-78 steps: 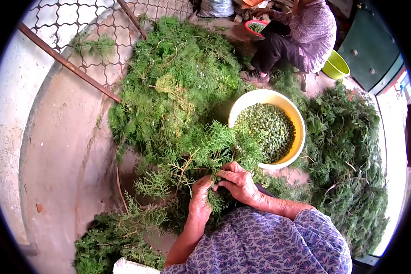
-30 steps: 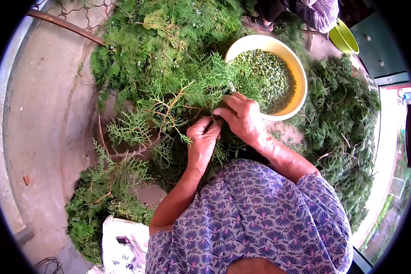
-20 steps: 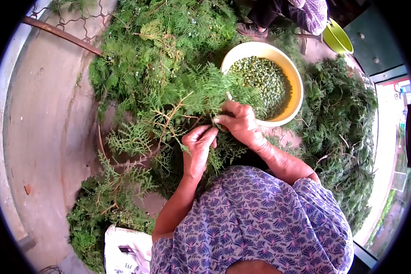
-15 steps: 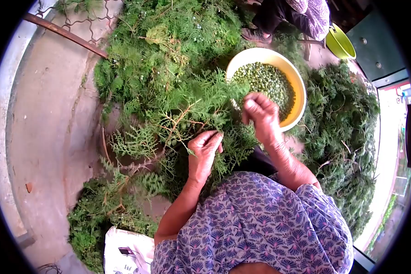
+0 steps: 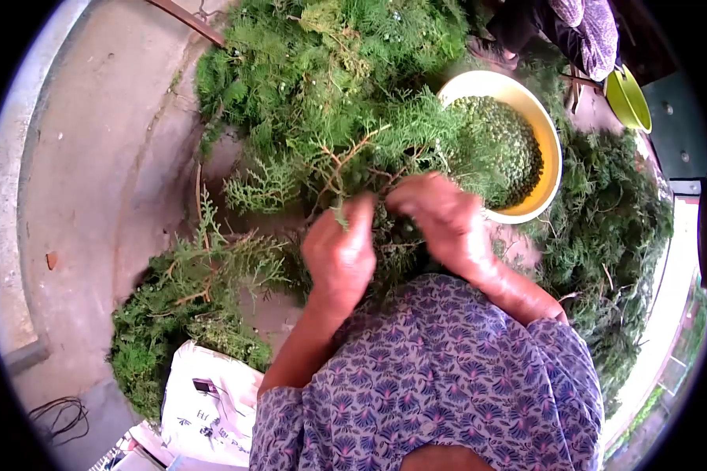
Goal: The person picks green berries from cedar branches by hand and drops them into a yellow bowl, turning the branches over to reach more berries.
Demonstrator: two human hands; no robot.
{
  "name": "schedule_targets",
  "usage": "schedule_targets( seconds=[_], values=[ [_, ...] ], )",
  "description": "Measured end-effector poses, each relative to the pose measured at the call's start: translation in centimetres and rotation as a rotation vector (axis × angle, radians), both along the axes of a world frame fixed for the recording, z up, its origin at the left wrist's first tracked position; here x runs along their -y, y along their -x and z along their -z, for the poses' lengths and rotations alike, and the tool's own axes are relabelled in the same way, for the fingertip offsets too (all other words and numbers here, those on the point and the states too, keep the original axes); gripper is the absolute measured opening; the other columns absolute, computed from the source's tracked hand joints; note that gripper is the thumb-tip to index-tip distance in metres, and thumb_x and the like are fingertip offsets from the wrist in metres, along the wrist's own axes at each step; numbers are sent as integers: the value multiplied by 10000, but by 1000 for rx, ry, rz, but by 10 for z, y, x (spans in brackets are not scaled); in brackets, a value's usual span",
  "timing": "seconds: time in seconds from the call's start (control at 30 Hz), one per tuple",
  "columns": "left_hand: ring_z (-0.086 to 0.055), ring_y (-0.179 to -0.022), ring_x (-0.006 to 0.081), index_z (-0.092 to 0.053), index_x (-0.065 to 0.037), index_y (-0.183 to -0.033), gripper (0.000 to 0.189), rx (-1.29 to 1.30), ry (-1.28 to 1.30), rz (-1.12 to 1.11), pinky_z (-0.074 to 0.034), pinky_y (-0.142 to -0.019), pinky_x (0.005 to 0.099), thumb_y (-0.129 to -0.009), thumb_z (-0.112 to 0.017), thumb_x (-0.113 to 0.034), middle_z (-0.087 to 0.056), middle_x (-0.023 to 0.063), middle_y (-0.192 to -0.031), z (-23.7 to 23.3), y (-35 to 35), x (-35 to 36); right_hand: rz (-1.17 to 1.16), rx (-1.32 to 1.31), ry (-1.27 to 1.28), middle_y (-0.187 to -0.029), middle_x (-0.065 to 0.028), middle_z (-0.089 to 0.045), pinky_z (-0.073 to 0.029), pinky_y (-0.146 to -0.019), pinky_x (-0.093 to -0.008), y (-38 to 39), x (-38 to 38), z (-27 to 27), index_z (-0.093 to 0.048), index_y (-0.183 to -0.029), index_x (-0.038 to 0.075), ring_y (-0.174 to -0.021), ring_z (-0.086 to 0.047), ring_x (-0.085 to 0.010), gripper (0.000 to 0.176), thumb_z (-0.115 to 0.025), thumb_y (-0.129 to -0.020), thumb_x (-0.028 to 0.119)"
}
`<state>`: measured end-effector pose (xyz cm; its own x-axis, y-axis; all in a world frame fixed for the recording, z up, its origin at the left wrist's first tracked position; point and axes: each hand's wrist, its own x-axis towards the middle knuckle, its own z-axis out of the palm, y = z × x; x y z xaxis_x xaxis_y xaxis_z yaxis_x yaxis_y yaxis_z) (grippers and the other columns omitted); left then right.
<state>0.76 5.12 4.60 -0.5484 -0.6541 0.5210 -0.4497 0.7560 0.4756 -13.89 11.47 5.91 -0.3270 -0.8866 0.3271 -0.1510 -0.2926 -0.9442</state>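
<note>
Branch (image 5: 367,154) was clasped in the closed left hand (image 5: 339,255), the right hand (image 5: 441,221) too blurred to tell; the bowl (image 5: 548,182) beyond was judged nearly full, heaps (image 5: 330,47) unpicked.

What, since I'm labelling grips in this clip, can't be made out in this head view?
Head view:
- Left hand and right hand: motion-blurred, so each grip on the branch is unclear.
- Bowl: left part covered by foliage.
- Other person: cut off by the top edge.
- White bag: print too small to read.
</note>
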Motion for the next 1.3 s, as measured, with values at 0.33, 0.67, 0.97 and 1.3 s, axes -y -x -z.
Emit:
schedule_targets(
  seconds=[0.33,0.67,0.97,1.3],
  values=[
    [-621,-813,240,-609,-115,-1087,316,266,130,-262,-508,-703,324,-774,-619,-71,-633,58,-1044,1,-24,43,177,-823,-69,-954,-169,-616,-508,-736,-356,18,18,7,-610,-947,-15,-838,-605,-341,262,-527,-707,-79],
    [-557,-685,228,-673,-77,-882,174,291,178,-181,-441,-625,337,-743,-669,-182,-620,60,-793,-10,-9,65,353,-599,-178,-784,-164,-599,-510,-576,-356,20,23,3,-589,-978,13,-657,-612,-305,186,-543,-798,-1],
    [-627,-694,226,-624,-17,-989,217,-136,-199,37,-521,-600,311,-773,-642,-15,-638,102,-864,0,25,7,201,-1223,-284,-743,-120,-591,-465,-561,-362,49,29,-5,-572,-963,61,-647,-592,-251,226,-532,-741,49],
    [-607,-642,338,-593,-58,-962,249,53,-77,-76,-493,-529,422,-752,-643,-183,-624,128,-838,6,50,14,217,-741,-189,-774,-149,-545,-489,-633,-386,24,24,-19,-550,-819,34,-769,-576,-337,109,-569,-712,33]
  ],
)
